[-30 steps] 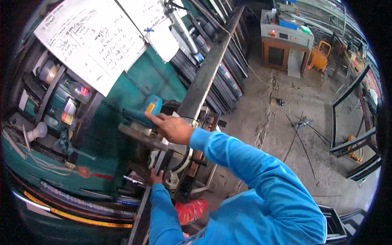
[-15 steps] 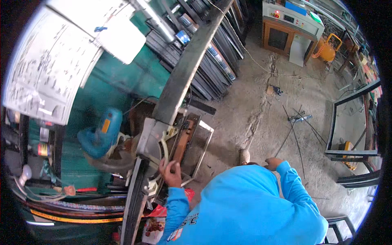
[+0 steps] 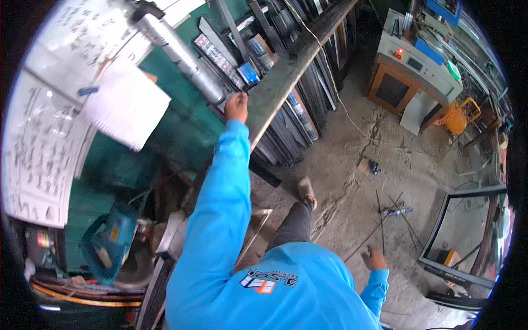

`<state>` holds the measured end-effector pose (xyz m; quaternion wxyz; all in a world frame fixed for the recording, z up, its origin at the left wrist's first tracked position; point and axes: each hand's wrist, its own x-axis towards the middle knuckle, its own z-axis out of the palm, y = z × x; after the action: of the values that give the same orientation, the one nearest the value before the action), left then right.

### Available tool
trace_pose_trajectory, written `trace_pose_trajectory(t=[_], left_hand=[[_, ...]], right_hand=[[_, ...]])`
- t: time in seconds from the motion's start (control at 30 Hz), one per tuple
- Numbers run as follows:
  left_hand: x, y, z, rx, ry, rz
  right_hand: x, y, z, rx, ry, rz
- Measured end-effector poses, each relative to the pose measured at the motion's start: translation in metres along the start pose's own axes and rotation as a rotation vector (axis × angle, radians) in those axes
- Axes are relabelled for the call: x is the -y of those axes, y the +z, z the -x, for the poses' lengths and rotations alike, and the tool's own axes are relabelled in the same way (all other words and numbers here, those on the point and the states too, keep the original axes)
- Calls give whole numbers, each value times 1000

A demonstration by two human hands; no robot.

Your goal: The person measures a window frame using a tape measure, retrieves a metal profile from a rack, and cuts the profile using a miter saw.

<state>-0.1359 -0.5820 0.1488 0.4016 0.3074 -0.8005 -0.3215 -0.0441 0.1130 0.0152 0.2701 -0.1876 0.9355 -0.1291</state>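
My left arm stretches forward in its blue sleeve. My left hand (image 3: 236,106) is closed with its fingers curled, at the left edge of a long grey plank (image 3: 279,82); whatever it grips, if anything, is hidden. Beside it lies the lower end of a silver wrapped roll (image 3: 184,60), and a blue-labelled item (image 3: 248,73) is just beyond. My right hand (image 3: 375,257) hangs low over the concrete floor, fingers apart and holding nothing. Below my left arm, a teal power saw (image 3: 110,239) stands against the green wall.
Dark metal profiles (image 3: 324,82) lean beyond the plank. White written sheets (image 3: 41,148) cover the left wall. A machine cabinet (image 3: 410,66) and an orange tank (image 3: 456,118) stand at the far right. Thin rods (image 3: 382,220) lie on the floor near a framed panel (image 3: 462,225).
My left hand has left the saw area and reached forward to the plank. My right hand has moved lower, away from my body's front. A foot has stepped forward.
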Motion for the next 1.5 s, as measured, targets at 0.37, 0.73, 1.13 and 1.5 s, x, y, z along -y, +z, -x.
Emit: trace_pose_trajectory(t=[0.37, 0.73, 1.13, 1.5], left_hand=[[298, 190, -244, 848, -311, -709], [247, 207, -254, 870, -455, -775], [0, 126, -161, -137, 29, -125], [-56, 71, -63, -421, -140, -376]], right_hand=[[30, -68, -126, 361, 455, -260], [149, -189, -355, 191, -53, -18], [588, -307, -554, 1425, -471, -1640], [709, -422, -570, 1269, -722, -1301]])
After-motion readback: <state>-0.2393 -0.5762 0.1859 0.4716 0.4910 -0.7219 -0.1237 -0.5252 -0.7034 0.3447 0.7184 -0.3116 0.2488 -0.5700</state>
